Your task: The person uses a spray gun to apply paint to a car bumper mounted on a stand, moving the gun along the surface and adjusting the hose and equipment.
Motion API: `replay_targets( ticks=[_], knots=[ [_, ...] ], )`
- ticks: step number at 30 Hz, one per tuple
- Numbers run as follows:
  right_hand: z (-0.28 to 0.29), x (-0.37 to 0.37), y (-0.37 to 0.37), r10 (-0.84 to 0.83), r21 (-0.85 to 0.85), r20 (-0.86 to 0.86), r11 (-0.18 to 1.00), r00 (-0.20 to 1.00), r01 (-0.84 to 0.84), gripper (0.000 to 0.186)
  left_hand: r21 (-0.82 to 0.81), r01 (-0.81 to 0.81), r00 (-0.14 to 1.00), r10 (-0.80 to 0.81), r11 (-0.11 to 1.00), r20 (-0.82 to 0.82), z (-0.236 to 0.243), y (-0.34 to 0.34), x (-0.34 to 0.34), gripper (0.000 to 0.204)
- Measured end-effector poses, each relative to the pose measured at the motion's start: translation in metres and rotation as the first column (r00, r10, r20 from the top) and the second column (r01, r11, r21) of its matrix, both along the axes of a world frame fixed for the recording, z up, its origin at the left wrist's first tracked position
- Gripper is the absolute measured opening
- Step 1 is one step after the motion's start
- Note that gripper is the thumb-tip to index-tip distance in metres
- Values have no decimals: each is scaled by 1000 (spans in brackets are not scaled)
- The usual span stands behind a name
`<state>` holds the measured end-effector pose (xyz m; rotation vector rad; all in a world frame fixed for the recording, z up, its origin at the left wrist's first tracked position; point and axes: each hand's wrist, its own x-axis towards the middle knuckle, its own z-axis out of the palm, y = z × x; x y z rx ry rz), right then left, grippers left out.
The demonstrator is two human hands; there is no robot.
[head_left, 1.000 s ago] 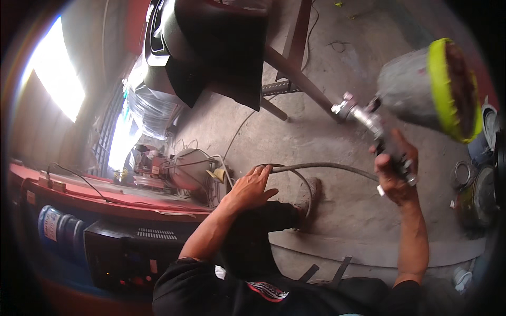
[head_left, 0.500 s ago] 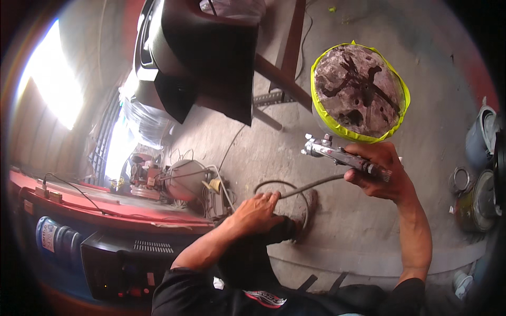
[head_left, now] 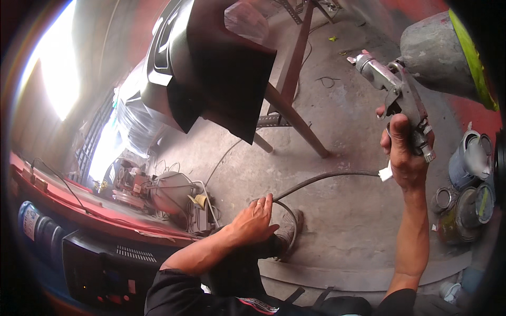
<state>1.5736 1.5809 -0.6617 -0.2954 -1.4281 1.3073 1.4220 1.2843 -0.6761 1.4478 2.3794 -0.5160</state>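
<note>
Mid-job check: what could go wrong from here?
The spray gun in the right hand has its cup tipped toward the right, so any contents might leak.

The hose curves close around the shoe and could snag or trip the person.

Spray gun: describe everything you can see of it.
The gun looks like worn, silvery metal, its nozzle pointing up and left in the picture, with small fittings at the rear. A smudged grey cup, edged with bright yellow tape, joins the body and tips rightward; its contents are out of sight. The right hand grips the gun in mid-air. A hose runs toward that hand; any join is hidden.
</note>
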Motion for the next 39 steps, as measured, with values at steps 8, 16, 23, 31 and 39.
replay_targets(
  ticks=[8, 16, 23, 31, 39],
  knots=[
    [-34, 37, -37, 164, 79, 274, 978, 948, -192, 42, 188, 240, 970, -230, 952, -77, -22, -7, 5, 57],
    [-14, 84, -107, 303, -90, 450, 951, 840, -296, 59, 494, -7, 869, -239, 869, 433, 6, 17, 65, 29],
    [5, 116, -118, 297, -371, 134, 900, 945, -230, 83, 573, -420, 521, -329, 704, 787, 0, 59, 138, 30],
    [18, 134, -139, -42, 3, 615, 999, 787, 51, 29, 922, 386, 654, -714, 30, -251, 92, 99, 132, 30],
    [-17, 137, -151, 19, -9, 445, 1000, 895, -16, 27, 886, 440, 432, -899, 145, -67, 96, 90, 130, 30]
  ],
)
